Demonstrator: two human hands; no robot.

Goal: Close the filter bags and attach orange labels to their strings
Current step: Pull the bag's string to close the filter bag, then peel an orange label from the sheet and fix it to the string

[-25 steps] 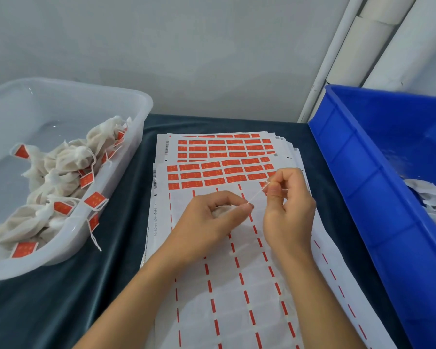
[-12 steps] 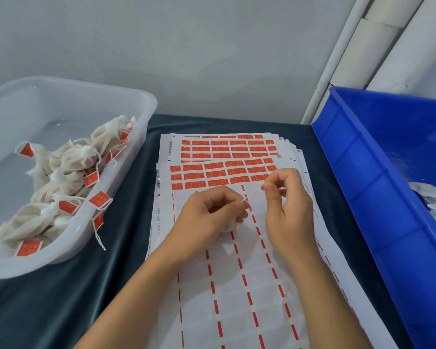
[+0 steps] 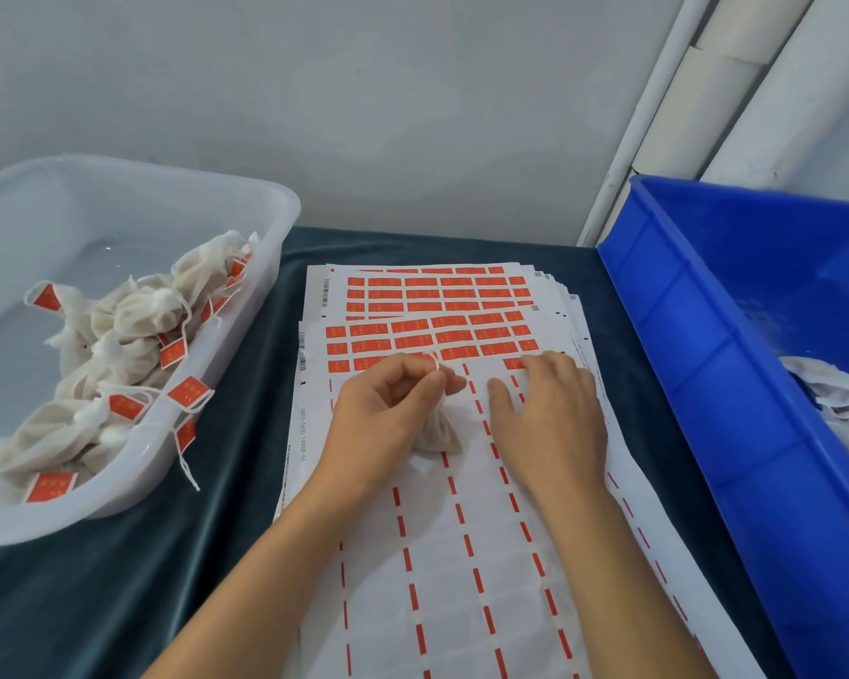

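The left hand [image 3: 388, 414] pinches the gathered neck of a filter bag [image 3: 437, 433], which rests on the top label sheet [image 3: 461, 556] on the bench. The right hand [image 3: 545, 419] lies on the sheet with fingers [image 3: 498, 389] nearly straight, holding nothing, fingertips by an orange label [image 3: 513, 363].

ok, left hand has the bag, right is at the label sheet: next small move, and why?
Probably peel one orange label off the top sheet. The right hand lies with relaxed fingers over the last partly used row, fingertips at a remaining label, holding nothing. The left hand pinches the gathered neck of a filter bag that shows no label.
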